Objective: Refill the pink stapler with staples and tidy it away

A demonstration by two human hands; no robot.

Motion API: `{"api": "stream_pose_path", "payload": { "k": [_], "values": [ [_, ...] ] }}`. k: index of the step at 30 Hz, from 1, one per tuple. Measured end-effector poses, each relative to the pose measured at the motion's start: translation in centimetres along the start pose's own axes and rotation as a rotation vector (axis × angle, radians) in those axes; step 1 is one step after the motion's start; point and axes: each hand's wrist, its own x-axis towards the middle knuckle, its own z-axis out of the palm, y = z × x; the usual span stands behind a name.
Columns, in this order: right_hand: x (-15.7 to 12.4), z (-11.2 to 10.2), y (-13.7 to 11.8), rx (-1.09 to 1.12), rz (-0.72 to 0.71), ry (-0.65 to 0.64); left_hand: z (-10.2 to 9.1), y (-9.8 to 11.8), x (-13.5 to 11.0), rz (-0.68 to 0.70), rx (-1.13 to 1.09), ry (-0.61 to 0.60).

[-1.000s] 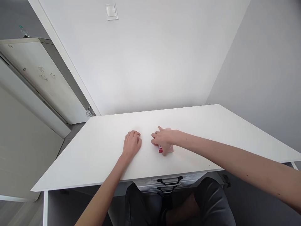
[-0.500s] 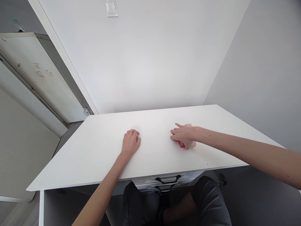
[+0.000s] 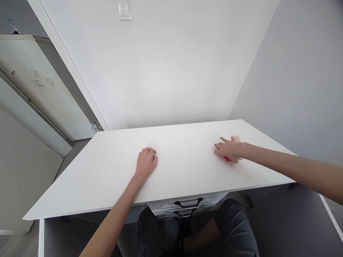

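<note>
My right hand (image 3: 229, 150) lies over a small flat pink and red box-like object (image 3: 235, 138) on the right part of the white tabletop (image 3: 182, 167). The thumb is at its near side, and one finger stretches out past its far left side. Most of the object is hidden under my palm, so its exact kind cannot be made out. On the left of the tabletop rests my left hand (image 3: 146, 162), loosely closed with its fingers curled down. Nothing shows in it.
Behind the table stands a white wall with a light switch (image 3: 124, 10); a grey wall is at the right. Black drawer handles (image 3: 189, 203) show below the front edge, above my knees. A worn white cabinet (image 3: 40, 78) stands at the left, beyond the wall's edge.
My right hand has moved to the right and slightly away from me across the tabletop, taking the pink and red object along. My left hand has stayed in place on the table.
</note>
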Motion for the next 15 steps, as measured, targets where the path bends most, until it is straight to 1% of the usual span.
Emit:
{"api": "stream_pose_path", "payload": {
  "k": [1,2,3,4,5,6,8,10,12,15],
  "values": [
    [-0.4,-0.3,0.0,-0.024,-0.108,-0.161,0.0,0.0,0.0,0.001,0.001,0.001],
    [-0.8,-0.6,-0.2,-0.053,-0.19,-0.265,0.0,0.0,0.0,0.0,0.003,0.002],
    [-1.3,-0.6,-0.5,-0.076,-0.242,-0.314,0.0,0.0,0.0,-0.001,0.006,0.001],
    [-2.0,-0.5,-0.9,-0.09,-0.261,-0.299,0.0,0.0,0.0,-0.002,0.01,0.001],
    [-2.7,-0.1,-1.5,-0.092,-0.248,-0.255,0.0,0.0,0.0,-0.002,0.013,0.001],
    [-3.5,0.5,-2.1,-0.091,-0.206,-0.204,0.0,0.0,0.0,-0.001,0.016,0.0],
    [-5.1,2.0,-3.6,-0.073,-0.15,-0.081,0.0,0.0,0.0,0.003,0.017,-0.002],
    [-6.6,3.4,-4.7,-0.042,-0.114,-0.001,0.1,0.0,0.1,0.003,0.018,-0.004],
    [-7.5,4.2,-5.4,0.016,-0.089,0.022,0.1,0.0,0.2,0.004,0.022,-0.005],
    [-8.0,4.2,-5.3,0.059,-0.072,0.048,0.1,0.0,0.3,0.007,0.032,-0.008]
  ]
}}
